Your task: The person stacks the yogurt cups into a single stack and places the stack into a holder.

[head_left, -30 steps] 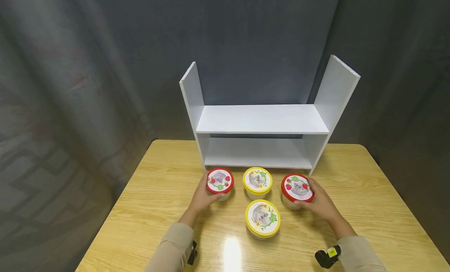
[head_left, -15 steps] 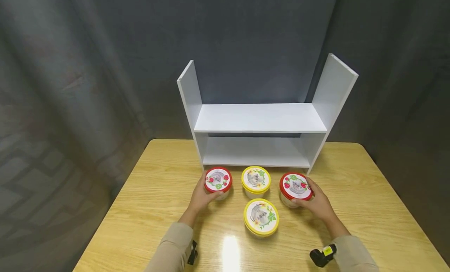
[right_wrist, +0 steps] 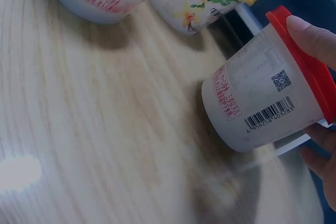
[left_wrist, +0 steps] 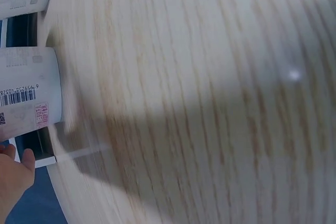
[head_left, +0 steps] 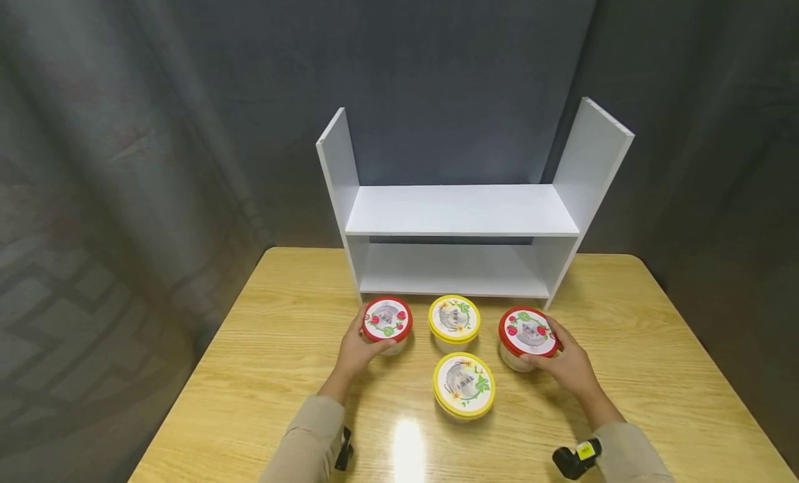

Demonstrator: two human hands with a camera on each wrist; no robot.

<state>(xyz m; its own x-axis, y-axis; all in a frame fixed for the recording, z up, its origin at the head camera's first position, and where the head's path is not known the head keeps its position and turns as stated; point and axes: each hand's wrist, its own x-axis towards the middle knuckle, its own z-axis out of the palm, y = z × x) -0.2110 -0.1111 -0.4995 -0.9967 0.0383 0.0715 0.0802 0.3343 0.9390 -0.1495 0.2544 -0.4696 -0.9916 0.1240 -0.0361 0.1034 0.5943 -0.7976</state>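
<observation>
My left hand grips a red-lidded tub with strawberry pictures on its lid, at the left of the row before the white shelf. In the left wrist view its barcoded side shows, with part of the hand below. A matching red-lidded tub is in the grip of my right hand; the right wrist view shows the thumb on its red rim. Whether either tub touches the table cannot be told. Between the hands stand two yellow-lidded tubs, one behind and one nearer.
A white two-tier shelf with tall side panels stands at the table's back edge, right behind the tubs. The wooden table extends to both sides. Grey curtains hang behind and beside it.
The right hand and its red-lidded tub have shifted very slightly to the right. The left hand keeps its grip, and the yellow-lidded tubs stay in place. The head view has shifted a little.
</observation>
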